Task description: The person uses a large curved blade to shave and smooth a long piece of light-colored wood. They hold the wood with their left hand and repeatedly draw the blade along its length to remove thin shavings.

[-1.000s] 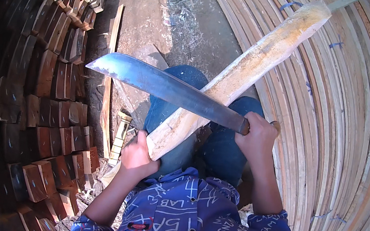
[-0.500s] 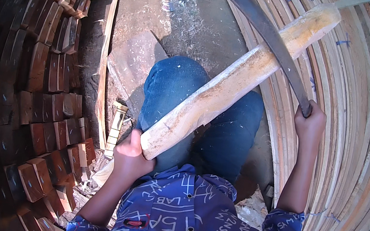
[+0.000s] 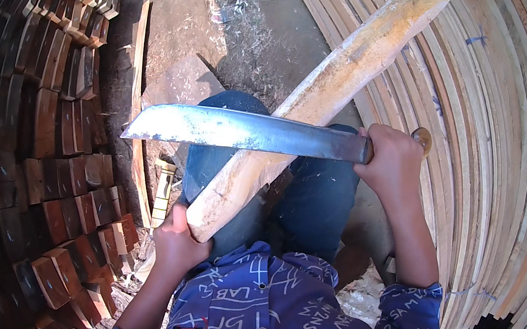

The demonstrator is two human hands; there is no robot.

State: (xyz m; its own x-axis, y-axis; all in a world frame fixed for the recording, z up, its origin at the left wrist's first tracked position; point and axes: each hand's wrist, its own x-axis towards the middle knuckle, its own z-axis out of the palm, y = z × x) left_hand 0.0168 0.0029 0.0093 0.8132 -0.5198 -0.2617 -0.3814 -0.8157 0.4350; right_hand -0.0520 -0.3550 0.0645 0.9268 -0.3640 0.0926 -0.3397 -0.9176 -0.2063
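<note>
A long, rough piece of pale wood (image 3: pixel 349 67) slants across my knees, its far end pointing up and to the right. My left hand (image 3: pixel 180 245) is closed around its near end. In my right hand (image 3: pixel 395 162) I grip a machete (image 3: pixel 234 130) by its wooden handle, whose round butt shows beyond my fist. The broad blade lies almost level, passing over the wood, with its tip to the left above the ground. Whether the blade touches the wood I cannot tell.
Stacked dark wooden blocks (image 3: pixel 44 121) fill the left side. Long pale boards (image 3: pixel 486 167) lie piled on the right. A thin wooden strip (image 3: pixel 136 94) and a sheathlike banded piece (image 3: pixel 162 193) lie left of my legs. Shavings (image 3: pixel 242 0) litter the ground ahead.
My right hand has swung the machete from a steep slant to nearly level, its blade coming down and left toward me. The wood has shifted slightly left in my left hand.
</note>
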